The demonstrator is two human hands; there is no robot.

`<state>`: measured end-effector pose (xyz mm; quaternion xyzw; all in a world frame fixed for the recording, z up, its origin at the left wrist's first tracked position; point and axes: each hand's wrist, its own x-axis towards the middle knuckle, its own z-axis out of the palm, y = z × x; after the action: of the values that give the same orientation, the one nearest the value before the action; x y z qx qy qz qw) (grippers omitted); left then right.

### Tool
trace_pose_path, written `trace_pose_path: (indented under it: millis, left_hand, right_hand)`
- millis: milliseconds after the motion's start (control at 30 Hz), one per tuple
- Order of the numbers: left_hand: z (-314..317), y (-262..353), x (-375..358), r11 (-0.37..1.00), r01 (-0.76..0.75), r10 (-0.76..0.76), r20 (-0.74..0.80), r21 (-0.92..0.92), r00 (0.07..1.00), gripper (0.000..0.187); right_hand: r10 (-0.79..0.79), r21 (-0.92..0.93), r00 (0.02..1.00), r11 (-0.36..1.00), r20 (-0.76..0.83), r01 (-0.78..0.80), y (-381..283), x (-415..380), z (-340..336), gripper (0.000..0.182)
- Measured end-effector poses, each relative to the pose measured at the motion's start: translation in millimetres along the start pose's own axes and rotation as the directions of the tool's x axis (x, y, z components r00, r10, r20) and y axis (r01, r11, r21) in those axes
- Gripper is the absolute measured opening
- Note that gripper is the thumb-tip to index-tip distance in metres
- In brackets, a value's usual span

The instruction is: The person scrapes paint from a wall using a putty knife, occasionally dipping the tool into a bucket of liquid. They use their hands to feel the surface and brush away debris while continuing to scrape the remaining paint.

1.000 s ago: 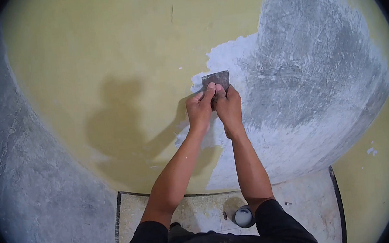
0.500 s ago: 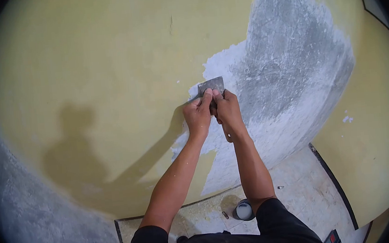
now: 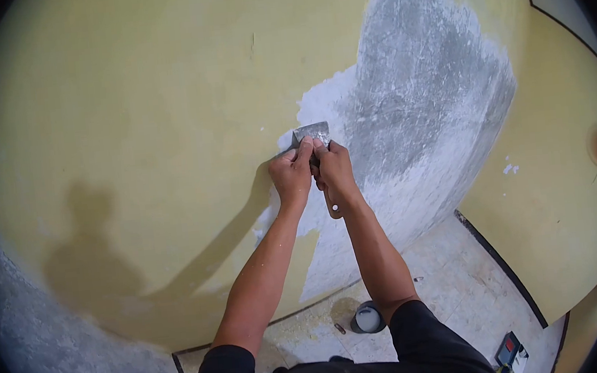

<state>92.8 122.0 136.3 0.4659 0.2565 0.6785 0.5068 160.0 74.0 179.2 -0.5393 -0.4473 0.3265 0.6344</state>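
Observation:
Both of my hands grip a putty knife (image 3: 313, 132) with a flat metal blade and a handle that has a hole in its end. My left hand (image 3: 292, 178) presses its thumb near the blade from the left. On the right, my right hand (image 3: 335, 172) closes round the handle, thumb beside the other. The blade is at the wall, by the ragged edge between yellow paint (image 3: 161, 106) and a bare white patch (image 3: 326, 96). Further right the stripped area shows grey plaster (image 3: 418, 81). Part of the handle is hidden by my fingers.
On the floor below stands a dark bucket (image 3: 369, 318) with pale contents. Flakes lie along the wall's foot. A tray-like box with a red item (image 3: 509, 346) sits at the lower right. A second yellow wall (image 3: 562, 161) meets this one at the right.
The view has shifted slightly, so the wall patch appears further left. My hands still hold the putty knife near the same paint edge, and its blade looks tilted differently.

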Motion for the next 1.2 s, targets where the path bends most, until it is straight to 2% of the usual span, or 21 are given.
trace_pose_path:
  millis: [67, 100, 167, 233, 300, 333, 400, 467, 567, 600, 733, 800, 933, 1000, 1067, 1167, 1200]
  left_hand:
    - [4, 10, -3, 0.998, -0.025, 0.027, -0.027, 0.049, 0.999, 0.050]
    - [2, 5, -6, 0.999, -0.022, 0.023, -0.030, 0.045, 0.999, 0.050]
    - [-5, -5, -5, 0.980, -0.051, 0.062, -0.055, 0.191, 0.997, 0.049]
    - [-8, -3, -6, 0.987, -0.041, 0.049, -0.050, 0.159, 0.998, 0.049]
    - [-4, 3, 6, 0.992, -0.052, 0.058, -0.043, 0.116, 0.997, 0.050]
    - [-7, -2, 0, 0.984, -0.068, 0.076, -0.041, 0.167, 0.996, 0.050]
    - [-4, -2, 7, 0.971, -0.125, 0.133, -0.027, 0.204, 0.991, 0.049]
    - [-12, -15, -9, 0.987, -0.031, 0.037, -0.035, 0.158, 0.999, 0.050]
    - [1, 11, 10, 0.980, -0.120, 0.130, -0.051, 0.161, 0.990, 0.049]
    - [2, 16, 7, 0.981, -0.131, 0.139, -0.044, 0.146, 0.989, 0.050]
    - [-4, 3, -9, 0.955, -0.085, 0.118, -0.101, 0.284, 0.988, 0.049]
    - [-8, -1, -8, 0.962, -0.079, 0.106, -0.090, 0.262, 0.990, 0.050]
    - [5, 22, -1, 0.981, -0.129, 0.144, -0.094, 0.148, 0.985, 0.054]
    - [-1, 8, 1, 0.982, -0.083, 0.101, -0.104, 0.169, 0.989, 0.054]
    - [-8, -3, -1, 0.952, -0.073, 0.105, -0.093, 0.298, 0.990, 0.054]
    - [2, 3, 16, 0.966, -0.149, 0.175, -0.107, 0.210, 0.979, 0.054]
    - [0, 5, 9, 0.967, -0.130, 0.157, -0.113, 0.217, 0.981, 0.054]
  right_hand:
    - [-0.003, -0.008, 1.000, 1.000, 0.013, 0.003, -5, 0, -3, 0.027]
    - [-0.003, -0.024, 0.999, 1.000, 0.041, 0.004, -6, 0, -4, 0.027]
    - [0.010, 0.000, 1.000, 1.000, 0.026, -0.010, 7, 2, -2, 0.027]
    - [0.048, 0.016, 0.999, 0.999, -0.010, -0.048, 10, 0, 2, 0.028]
    - [0.009, 0.022, 1.000, 1.000, 0.030, -0.010, -5, 13, 1, 0.028]
    - [0.016, 0.027, 0.998, 0.999, 0.063, -0.017, 0, 8, -3, 0.028]
    - [0.026, -0.025, 0.999, 0.999, 0.026, -0.025, 7, 3, -3, 0.030]
    - [0.081, 0.070, 0.996, 0.994, 0.046, -0.084, 31, 4, -4, 0.030]
    - [0.024, 0.002, 0.999, 1.000, 0.029, -0.024, 0, 10, 2, 0.029]
    - [0.017, 0.084, 0.997, 0.996, 0.073, -0.023, -7, 11, 0, 0.028]
    - [0.019, 0.081, 0.997, 0.996, 0.070, -0.025, 16, 5, -1, 0.027]
    - [0.049, 0.092, 0.997, 0.994, 0.059, -0.054, 21, 1, 2, 0.028]
    - [0.009, 0.018, 1.000, 1.000, 0.024, -0.010, 3, 6, 2, 0.028]
    - [0.000, 0.013, 0.999, 1.000, 0.040, -0.001, 3, 7, 2, 0.028]
    - [0.017, 0.009, 0.998, 1.000, 0.053, -0.017, 12, 2, 0, 0.028]
    - [-0.051, -0.053, 0.999, 0.997, 0.012, 0.051, -3, 16, 5, 0.029]
    - [-0.031, -0.056, 0.999, 0.998, 0.013, 0.031, 2, 12, 5, 0.029]
